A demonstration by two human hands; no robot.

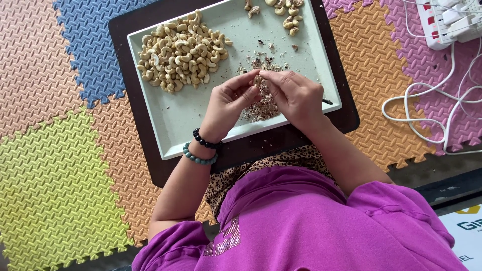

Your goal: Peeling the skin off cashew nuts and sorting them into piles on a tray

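The person's left hand (230, 102) and right hand (296, 95) met over the middle of a pale green tray (173, 128). Between the tips of both hands sat a single cashew (257, 79), pinched from either side, with the thumbs and forefingers closed tightly around it so that only a small pale part showed. The nut was held just above the tray, not resting on it. Both hands were curled, the other fingers folded in toward the palms.

Directly beneath the hands lay a heap of brown skin flakes (265, 106), spreading up toward the middle of the tray. To the left of the hands, well apart from them, a large pile of cashews (181, 51) filled the upper left part of the tray. A smaller group of nuts (288, 14) lay at the tray's top edge, above the right hand.

The tray rested on a dark brown board (246, 148), which sat on a floor of coloured foam mats (55, 165). Two bead bracelets (202, 149), one black and one grey-green, circled the left wrist. At the far right, white cables (427, 108) ran from a white power strip (452, 20).
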